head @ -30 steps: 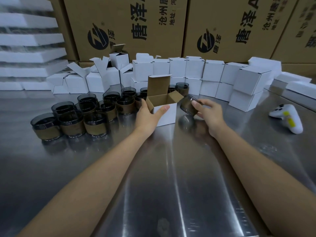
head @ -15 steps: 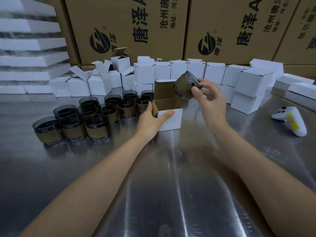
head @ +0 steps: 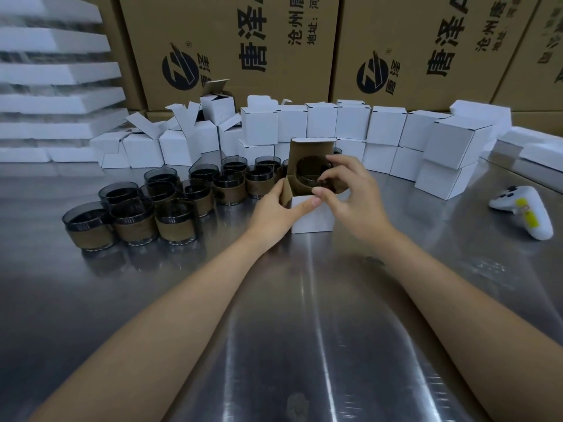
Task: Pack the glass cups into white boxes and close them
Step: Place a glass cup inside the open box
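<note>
Smoky glass cup (head: 313,173) in open white box (head: 310,216)

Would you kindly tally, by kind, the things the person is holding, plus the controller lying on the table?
open white box: 1
glass cup: 1
white controller: 1
Total: 3
</note>
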Demonstrator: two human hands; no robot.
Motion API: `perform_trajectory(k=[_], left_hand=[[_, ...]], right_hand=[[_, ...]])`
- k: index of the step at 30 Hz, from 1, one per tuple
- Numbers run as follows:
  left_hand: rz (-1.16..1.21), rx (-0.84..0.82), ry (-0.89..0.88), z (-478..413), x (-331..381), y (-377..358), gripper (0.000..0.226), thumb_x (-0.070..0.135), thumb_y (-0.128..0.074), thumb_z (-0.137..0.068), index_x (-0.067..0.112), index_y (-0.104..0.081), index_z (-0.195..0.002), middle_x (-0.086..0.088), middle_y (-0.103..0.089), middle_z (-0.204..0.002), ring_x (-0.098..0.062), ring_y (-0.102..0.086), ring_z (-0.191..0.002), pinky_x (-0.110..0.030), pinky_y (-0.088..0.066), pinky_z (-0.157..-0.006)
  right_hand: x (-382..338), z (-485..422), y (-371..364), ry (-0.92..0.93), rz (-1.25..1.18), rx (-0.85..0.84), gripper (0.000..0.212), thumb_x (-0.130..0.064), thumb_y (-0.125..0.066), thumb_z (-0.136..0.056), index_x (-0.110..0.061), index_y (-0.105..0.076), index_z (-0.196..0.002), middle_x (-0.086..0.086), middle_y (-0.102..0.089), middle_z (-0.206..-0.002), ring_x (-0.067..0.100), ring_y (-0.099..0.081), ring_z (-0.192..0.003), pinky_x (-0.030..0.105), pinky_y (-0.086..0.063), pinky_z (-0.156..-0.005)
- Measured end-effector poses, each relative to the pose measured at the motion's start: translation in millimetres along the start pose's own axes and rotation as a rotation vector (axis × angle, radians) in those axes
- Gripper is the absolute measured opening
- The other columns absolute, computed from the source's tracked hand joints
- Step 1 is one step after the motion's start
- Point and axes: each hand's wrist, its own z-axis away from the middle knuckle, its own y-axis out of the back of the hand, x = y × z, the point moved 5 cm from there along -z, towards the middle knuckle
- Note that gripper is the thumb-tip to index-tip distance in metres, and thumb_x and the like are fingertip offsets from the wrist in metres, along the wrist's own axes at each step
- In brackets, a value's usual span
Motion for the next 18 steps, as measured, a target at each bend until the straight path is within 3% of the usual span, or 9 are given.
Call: perform_trajectory(k=[2, 6, 12, 18], left_hand=[[-0.004, -0.005, -0.003, 1, 1, 0, 0.048, 0.049, -0.074, -0.079, 0.029, -0.06, -0.12, 0.014, -0.068, -0.111, -0.004, -0.06, -0.107, -0.034, -0.047, -0.101], [0.011, -0.008, -0.001, 0, 0, -1, 0.05, 0.049, -0.075, -0.078, 0.028, -0.06, -0.122, 0.013, -0.068, -0.113, -0.006, -0.061, -0.108, -0.037, -0.048, -0.1], [0.003, -0.01, -0.009, -1, 0, -2, 0.055, 0.051, -0.074, -0.078, 0.027, -0.058, -0.125, 0.013, -0.066, -0.116, -0.004, -0.06, -0.109, -0.034, -0.048, -0.1], [-0.008, -0.013, 0.001, -2, -1, -3, 0.066, 0.055, -0.073, -0.077, 0.027, -0.052, -0.132, 0.012, -0.061, -0.126, -0.007, -0.055, -0.118, -0.035, -0.043, -0.106]], right_hand=[[3, 0, -3, -0.048, 0.007, -0.033, 0.014, -0.019, -0.069, -0.089, -0.011, -0.068, -0.1, 0.004, -0.056, -0.13, 0.012, -0.052, -0.115, 0.006, -0.036, -0.092], [7, 1, -7, -0.129, -0.058, -0.074, 0.011, -0.017, -0.066, -0.091, -0.01, -0.069, -0.097, 0.005, -0.059, -0.122, 0.015, -0.055, -0.11, 0.025, -0.042, -0.094], [5, -1, -10, -0.196, -0.115, -0.109, 0.01, -0.013, -0.063, -0.091, -0.01, -0.072, -0.092, -0.002, -0.067, -0.105, 0.017, -0.054, -0.11, 0.024, -0.041, -0.09], [11, 0, -17, -0.229, -0.049, -0.235, 0.029, -0.021, -0.05, -0.1, -0.011, -0.077, -0.094, -0.007, -0.064, -0.11, 0.009, -0.04, -0.124, 0.022, -0.027, -0.101]])
